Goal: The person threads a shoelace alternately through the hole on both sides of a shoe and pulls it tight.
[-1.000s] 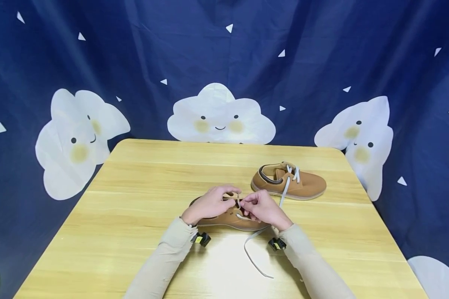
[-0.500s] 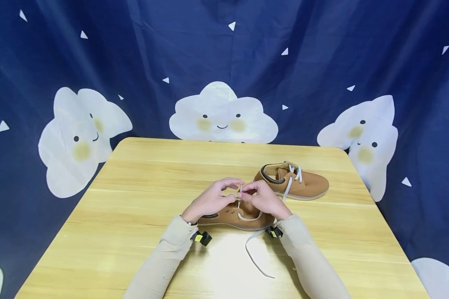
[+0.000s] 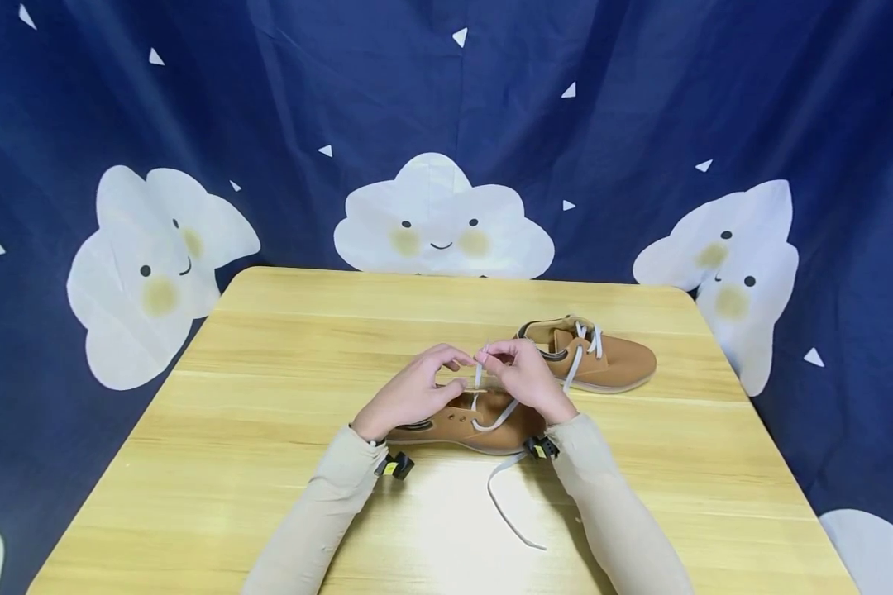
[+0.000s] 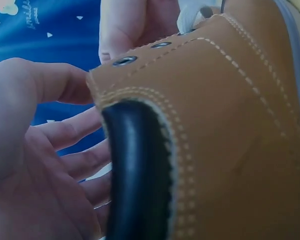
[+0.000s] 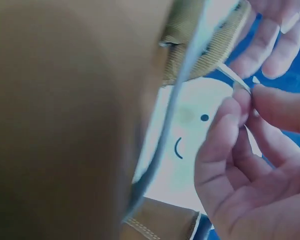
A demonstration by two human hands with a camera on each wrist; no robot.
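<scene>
A tan lace-up shoe sits beneath both hands in the head view, its toe to the right. My right hand pinches a pale flat shoelace between thumb and fingertips, drawn up taut from the shoe's opening. In the right wrist view the pinched lace runs out past the tongue. My left hand hovers over the heel side with thumb and fingers apart. One left digit touches the upper corner of the eyelet flap in the left wrist view. Bare metal eyelets show there.
Behind and to the right stands a matching tan shoe with pale laces. A loose lace end trails onto the wooden table near the front. A dark blue cloud-printed curtain hangs beyond the table.
My right hand has moved from the shoe's opening upward and away, pulling the lace longer. My left hand has lifted slightly, its thumb and fingers farther apart from the lace.
</scene>
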